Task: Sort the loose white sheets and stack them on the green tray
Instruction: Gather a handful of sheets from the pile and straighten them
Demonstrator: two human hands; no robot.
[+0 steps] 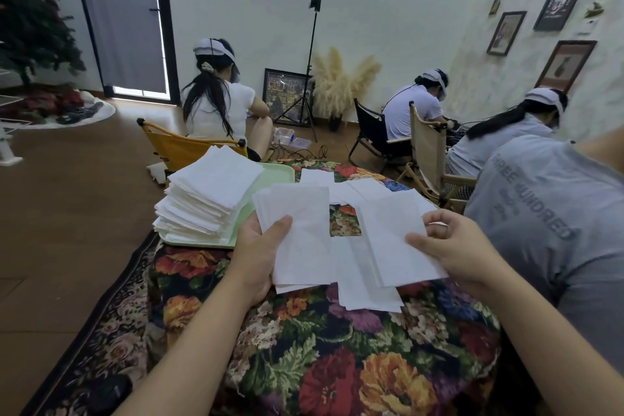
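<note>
A bundle (300, 236) is gripped by the left hand (260, 250); a sheet (398, 240) pinched by the right hand (452, 246) is best squared onto it before stacking.

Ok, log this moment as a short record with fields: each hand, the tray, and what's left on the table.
left hand: left hand grips a bundle of white sheets, thumb on top
right hand: right hand pinches a single white sheet by its right edge
tray: green tray at the table's left, holding a tall stack of sheets
table: loose sheets scattered on the floral tablecloth
status: sorting unfinished
</note>
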